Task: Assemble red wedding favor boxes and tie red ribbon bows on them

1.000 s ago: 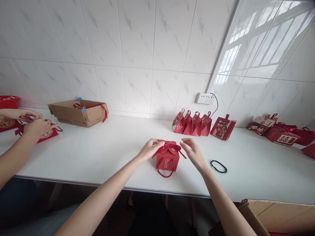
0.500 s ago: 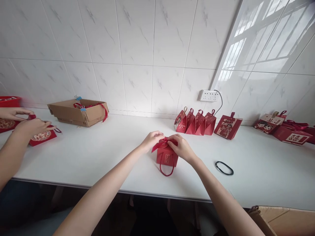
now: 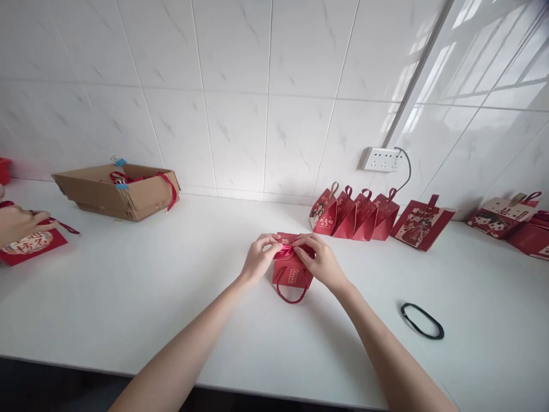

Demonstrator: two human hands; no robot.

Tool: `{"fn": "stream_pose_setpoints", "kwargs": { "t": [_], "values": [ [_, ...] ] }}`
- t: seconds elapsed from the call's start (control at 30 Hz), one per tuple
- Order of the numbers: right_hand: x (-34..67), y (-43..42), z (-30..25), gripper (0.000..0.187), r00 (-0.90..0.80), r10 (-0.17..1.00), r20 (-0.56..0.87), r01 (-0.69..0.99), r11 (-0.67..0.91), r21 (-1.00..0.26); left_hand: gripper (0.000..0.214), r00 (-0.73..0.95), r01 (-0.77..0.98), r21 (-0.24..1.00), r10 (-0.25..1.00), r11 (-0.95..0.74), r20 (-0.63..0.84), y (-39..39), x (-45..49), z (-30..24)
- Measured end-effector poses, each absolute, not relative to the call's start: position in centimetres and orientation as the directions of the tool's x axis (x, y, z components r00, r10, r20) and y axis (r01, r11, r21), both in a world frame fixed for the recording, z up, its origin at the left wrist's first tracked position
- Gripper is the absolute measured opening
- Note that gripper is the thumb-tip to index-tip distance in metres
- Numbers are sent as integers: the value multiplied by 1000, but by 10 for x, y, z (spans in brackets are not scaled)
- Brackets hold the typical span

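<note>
A small red gift box [image 3: 290, 273] with a rope handle and a red ribbon [image 3: 285, 251] on top stands on the white table [image 3: 171, 303] in front of me. My left hand [image 3: 258, 258] pinches the ribbon at the box's top left. My right hand [image 3: 319, 257] is closed over the top right of the box, fingers on the ribbon. Both hands meet above the box lid.
A row of folded red boxes [image 3: 355, 213] stands by the wall, with more red boxes [image 3: 504, 220] at the far right. A black hair band [image 3: 421, 321] lies to the right. A cardboard box [image 3: 118, 190] sits at back left. Another person's hand [image 3: 17, 223] rests on a flat red box [image 3: 30, 246].
My right hand has come in from the right and closed on the box top beside my left hand. The view has shifted so the table fills more of it.
</note>
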State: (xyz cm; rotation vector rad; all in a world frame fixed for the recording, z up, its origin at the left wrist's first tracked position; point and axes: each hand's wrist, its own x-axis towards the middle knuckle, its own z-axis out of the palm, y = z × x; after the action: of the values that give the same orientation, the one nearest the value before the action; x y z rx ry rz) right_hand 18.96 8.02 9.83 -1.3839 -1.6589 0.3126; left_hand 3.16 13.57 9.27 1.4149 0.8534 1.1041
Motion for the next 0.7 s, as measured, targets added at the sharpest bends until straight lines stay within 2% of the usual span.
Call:
{"fn": "stream_pose_setpoints", "kwargs": {
  "t": [0.13, 0.3, 0.7],
  "values": [
    [191, 77, 105, 14, 87, 925, 370, 628, 237, -741, 20, 338, -90, 994, 937, -60, 87, 136, 33, 96],
    [192, 79, 113, 13, 84, 952, 293, 645, 173, -745, 19, 404, -124, 992, 914, 19, 33, 141, 37, 103],
    [181, 77, 110, 11, 140, 916, 377, 679, 188, -709, 22, 383, -161, 986, 923, 32, 33, 135, 43, 97]
  ]
}}
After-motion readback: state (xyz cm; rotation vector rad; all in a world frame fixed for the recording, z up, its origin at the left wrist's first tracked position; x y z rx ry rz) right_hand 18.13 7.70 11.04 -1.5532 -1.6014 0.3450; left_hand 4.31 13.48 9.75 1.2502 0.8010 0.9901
